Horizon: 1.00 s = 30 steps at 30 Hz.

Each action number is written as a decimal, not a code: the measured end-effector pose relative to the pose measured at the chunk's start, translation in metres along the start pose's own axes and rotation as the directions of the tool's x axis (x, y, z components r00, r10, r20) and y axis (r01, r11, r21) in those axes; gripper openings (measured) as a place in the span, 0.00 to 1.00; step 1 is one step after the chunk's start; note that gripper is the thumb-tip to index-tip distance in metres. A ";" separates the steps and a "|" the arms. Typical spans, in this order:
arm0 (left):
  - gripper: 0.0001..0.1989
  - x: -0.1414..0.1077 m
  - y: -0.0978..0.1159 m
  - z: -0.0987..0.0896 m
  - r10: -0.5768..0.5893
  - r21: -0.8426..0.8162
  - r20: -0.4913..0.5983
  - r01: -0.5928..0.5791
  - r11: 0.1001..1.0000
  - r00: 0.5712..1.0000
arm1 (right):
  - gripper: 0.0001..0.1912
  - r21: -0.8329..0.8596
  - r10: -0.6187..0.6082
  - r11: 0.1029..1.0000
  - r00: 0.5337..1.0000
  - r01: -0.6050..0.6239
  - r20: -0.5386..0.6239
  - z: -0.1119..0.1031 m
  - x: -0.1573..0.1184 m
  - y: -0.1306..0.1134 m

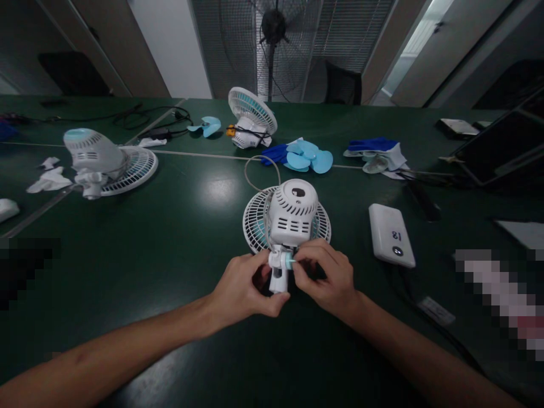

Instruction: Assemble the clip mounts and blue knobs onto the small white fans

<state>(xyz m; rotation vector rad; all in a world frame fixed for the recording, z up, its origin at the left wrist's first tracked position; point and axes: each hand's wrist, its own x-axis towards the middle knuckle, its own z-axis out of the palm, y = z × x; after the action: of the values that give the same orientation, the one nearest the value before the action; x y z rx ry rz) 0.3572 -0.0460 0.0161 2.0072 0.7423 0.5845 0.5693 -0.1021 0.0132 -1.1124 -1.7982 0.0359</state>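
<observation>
A small white fan [293, 218] lies grille-down on the dark green table, its motor housing facing up and its bracket pointing at me. My left hand [246, 286] is closed around the white bracket [278, 277], thumb at its lower end. On the right side of the bracket joint sits a light-blue knob [289, 260]. My right hand [325, 275] pinches this knob between thumb and fingertips. A pale cord loops out behind the fan's grille [255, 221].
Another white fan [102, 156] lies at the left, and one more [253, 116] stands at the back. Light-blue fan blades [309, 157] and blue-and-white gloves [376, 152] lie beyond my fan. A white power bank [391, 235] with a cable is at the right.
</observation>
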 end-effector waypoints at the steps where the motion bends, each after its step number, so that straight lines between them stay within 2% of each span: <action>1: 0.15 0.000 0.000 0.000 0.000 0.000 0.001 0.000 1.000 1.000 | 0.05 -0.011 -0.001 1.000 1.000 0.001 0.003 0.000 0.000 0.000; 7: 0.15 0.000 0.002 -0.001 -0.005 -0.011 0.007 0.005 1.000 1.000 | 0.05 -0.015 -0.003 1.000 1.000 0.003 0.018 -0.002 0.000 0.000; 11: 0.15 0.000 0.002 -0.001 -0.018 -0.021 0.014 0.019 1.000 1.000 | 0.15 0.035 -0.059 0.998 0.998 0.058 0.011 -0.004 0.000 -0.002; 13: 0.15 0.000 0.001 -0.001 -0.017 -0.021 0.014 0.017 1.000 1.000 | 0.17 0.017 -0.085 0.996 0.996 0.085 0.007 -0.004 0.000 -0.001; 18: 0.15 0.000 0.001 0.000 -0.016 -0.023 0.005 0.016 1.000 1.000 | 0.14 -0.005 -0.042 0.999 0.999 0.042 0.015 -0.003 0.000 -0.001; 24: 0.14 0.000 0.002 -0.001 -0.023 0.000 0.009 0.023 1.000 1.000 | 0.05 -0.018 -0.007 1.000 1.000 0.007 -0.005 -0.001 0.001 -0.001; 27: 0.14 0.001 0.003 -0.001 -0.017 0.015 0.008 0.016 1.000 1.000 | 0.05 -0.081 -0.028 0.996 0.999 0.027 -0.014 -0.001 0.001 0.000; 30: 0.14 0.000 0.003 0.000 -0.019 0.009 0.006 0.019 1.000 1.000 | 0.05 -0.057 -0.009 0.998 1.000 0.009 -0.006 -0.001 -0.001 0.000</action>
<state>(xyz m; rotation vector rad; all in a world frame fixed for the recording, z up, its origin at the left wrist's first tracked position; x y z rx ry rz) 0.3581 -0.0467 0.0190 2.0071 0.7612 0.5650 0.5705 -0.1033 0.0131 -1.1437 -1.8085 -0.0242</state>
